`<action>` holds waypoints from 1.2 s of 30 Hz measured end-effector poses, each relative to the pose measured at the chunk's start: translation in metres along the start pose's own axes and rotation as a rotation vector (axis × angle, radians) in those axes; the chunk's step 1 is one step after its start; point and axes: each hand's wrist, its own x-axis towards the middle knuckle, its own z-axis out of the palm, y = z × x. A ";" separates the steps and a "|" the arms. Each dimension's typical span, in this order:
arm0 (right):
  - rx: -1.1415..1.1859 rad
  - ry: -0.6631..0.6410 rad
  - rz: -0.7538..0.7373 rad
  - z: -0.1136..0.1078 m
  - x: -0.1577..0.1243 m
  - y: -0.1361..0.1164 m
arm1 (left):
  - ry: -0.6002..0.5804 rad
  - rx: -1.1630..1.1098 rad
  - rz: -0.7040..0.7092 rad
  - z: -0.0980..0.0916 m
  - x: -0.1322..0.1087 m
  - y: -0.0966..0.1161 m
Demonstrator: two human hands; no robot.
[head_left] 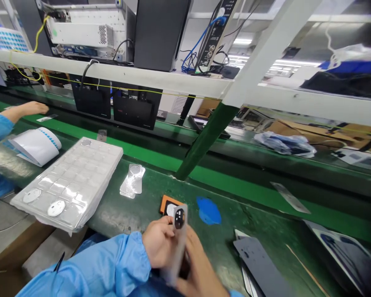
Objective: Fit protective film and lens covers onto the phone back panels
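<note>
The left hand and right hand close on a thin, pale, rectangular phone back cover by its long edges, the safest hold on something seemingly light, stiff and slick.

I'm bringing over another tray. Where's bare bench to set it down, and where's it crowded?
The widest bare bench lies between the blue pad and the dark sheets. A narrower strip runs between the tray and the left hand on the white cover. It's crowded around the orange piece and clear stack.
</note>
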 end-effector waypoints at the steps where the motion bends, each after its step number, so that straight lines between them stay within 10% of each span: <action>1: 0.045 0.055 -0.027 0.003 -0.001 -0.016 | -0.041 -0.020 -0.047 0.006 0.002 -0.003; 6: 0.097 0.202 -0.048 -0.008 0.009 -0.022 | -0.028 0.156 -0.089 0.011 0.010 -0.006; 15: -0.257 -0.130 -0.090 -0.007 0.037 0.049 | 0.300 1.304 0.548 -0.057 0.001 0.030; 36: -0.212 -0.268 -0.063 0.006 0.035 0.042 | 0.293 1.410 0.655 -0.058 0.006 0.032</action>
